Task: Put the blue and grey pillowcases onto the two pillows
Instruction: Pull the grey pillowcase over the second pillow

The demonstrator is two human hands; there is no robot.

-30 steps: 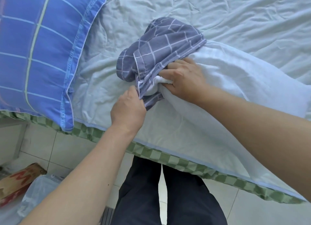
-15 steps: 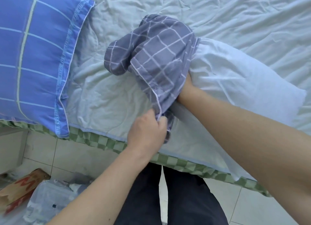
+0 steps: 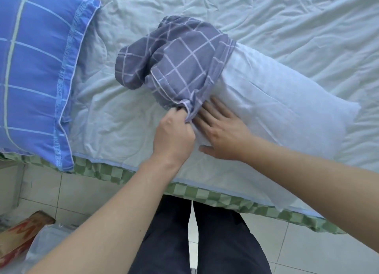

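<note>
Grey pillowcase (image 3: pixel 180 62) sits bunched over the left end of your white pillow (image 3: pixel 276 101), which lies on the bed (image 3: pixel 287 17). Your left hand (image 3: pixel 174 132) grips its lower hem, fingers curled. Your right hand (image 3: pixel 223 130) rests flat on the pillow, fingers straight. Blue-cased pillow (image 3: pixel 34 68) lies at far left.

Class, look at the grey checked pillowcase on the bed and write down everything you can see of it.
The grey pillowcase is soft woven cloth, slate grey with a thin white grid and pale piping along its hem. It sits bunched over one end of the white pillow, most of which is still bare. One loose corner droops onto the pale sheet. The left hand grips its hem; the right hand lies flat on the pillow beside it.
</note>
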